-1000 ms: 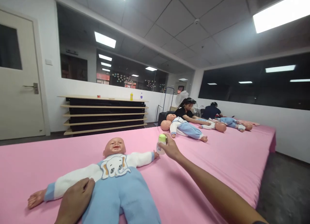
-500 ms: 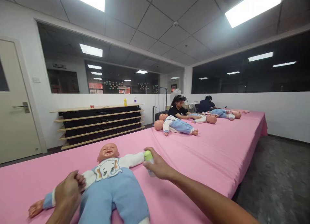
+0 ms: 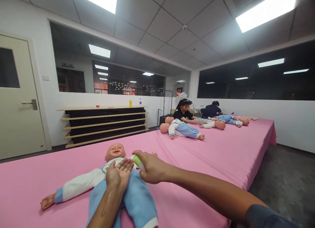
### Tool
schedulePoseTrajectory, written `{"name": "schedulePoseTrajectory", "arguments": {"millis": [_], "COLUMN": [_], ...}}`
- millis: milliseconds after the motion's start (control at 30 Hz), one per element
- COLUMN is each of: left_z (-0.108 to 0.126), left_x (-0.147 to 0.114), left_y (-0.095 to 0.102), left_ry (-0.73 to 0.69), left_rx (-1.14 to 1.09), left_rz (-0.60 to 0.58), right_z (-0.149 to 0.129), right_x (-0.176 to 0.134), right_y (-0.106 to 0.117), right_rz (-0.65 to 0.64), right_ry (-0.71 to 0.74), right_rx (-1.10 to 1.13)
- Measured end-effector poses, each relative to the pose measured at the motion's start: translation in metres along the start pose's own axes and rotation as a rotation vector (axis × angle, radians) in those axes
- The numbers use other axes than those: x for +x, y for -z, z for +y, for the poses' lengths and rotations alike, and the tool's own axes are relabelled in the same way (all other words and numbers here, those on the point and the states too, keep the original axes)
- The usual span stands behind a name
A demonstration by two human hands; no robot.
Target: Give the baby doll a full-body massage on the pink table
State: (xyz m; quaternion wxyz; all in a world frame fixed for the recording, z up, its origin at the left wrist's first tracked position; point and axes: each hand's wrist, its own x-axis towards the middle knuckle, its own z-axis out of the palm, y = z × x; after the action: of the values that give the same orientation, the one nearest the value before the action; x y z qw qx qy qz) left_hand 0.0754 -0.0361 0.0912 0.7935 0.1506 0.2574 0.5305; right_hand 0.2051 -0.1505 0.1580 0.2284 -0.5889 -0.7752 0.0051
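Observation:
A baby doll [image 3: 142, 196] in a white and blue outfit lies on its back, head away from me. Over its chest, my left hand [image 3: 119, 175] is held palm up with the fingers stretched out. A small yellowish glint shows at the base of those fingers. My right hand [image 3: 154, 167] is wrapped round a small bottle [image 3: 138, 162] with a green top and a pale body, tilted towards the left palm. The doll's far-side arm is mostly hidden behind my right hand.
A pink cloth [image 3: 197, 165] covers the long table. More dolls [image 3: 188, 129] lie farther along it. Two people [image 3: 183, 113] sit at the far side, one with hands at a doll. Stacked shelving [image 3: 105, 123] stands along the wall, with a yellow bottle [image 3: 130, 103] on top.
My left hand has moved right from beside the doll's arm and opened from a curled fist to palm up. My right hand has brought the bottle left and tilted it.

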Motion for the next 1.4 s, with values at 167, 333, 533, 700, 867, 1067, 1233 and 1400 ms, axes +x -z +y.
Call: {"name": "schedulePoseTrajectory", "arguments": {"millis": [167, 333, 533, 700, 867, 1067, 1233, 1400], "left_z": [-0.001, 0.001, 0.015, 0.020, 0.019, 0.019, 0.017, 0.015], "left_x": [0.009, 0.016, 0.019, 0.015, 0.013, 0.015, 0.014, 0.016], "left_y": [0.007, 0.009, 0.011, 0.007, 0.005, 0.006, 0.007, 0.010], "left_ry": [0.045, 0.035, 0.036, 0.034, 0.036, 0.031, 0.025, 0.006], "left_rx": [-0.080, -0.113, -0.179, -0.170, -0.163, -0.182, -0.155, -0.132], "left_rz": [-0.036, -0.020, -0.031, -0.036, -0.058, -0.043, -0.032, -0.014], "right_z": [-0.017, -0.036, -0.038, -0.040, -0.035, -0.030, -0.028, -0.020], "right_x": [0.027, 0.048, 0.056, 0.055, 0.055, 0.053, 0.049, 0.044], "right_y": [-0.001, 0.004, -0.008, -0.013, -0.017, -0.022, -0.024, -0.031], "right_rz": [-0.167, -0.281, -0.234, -0.245, -0.209, -0.142, -0.116, 0.051], "right_ry": [0.042, 0.082, 0.052, 0.077, 0.082, 0.095, 0.129, 0.091], "right_rx": [-0.126, -0.207, -0.269, -0.242, -0.207, -0.171, -0.098, 0.082]}}
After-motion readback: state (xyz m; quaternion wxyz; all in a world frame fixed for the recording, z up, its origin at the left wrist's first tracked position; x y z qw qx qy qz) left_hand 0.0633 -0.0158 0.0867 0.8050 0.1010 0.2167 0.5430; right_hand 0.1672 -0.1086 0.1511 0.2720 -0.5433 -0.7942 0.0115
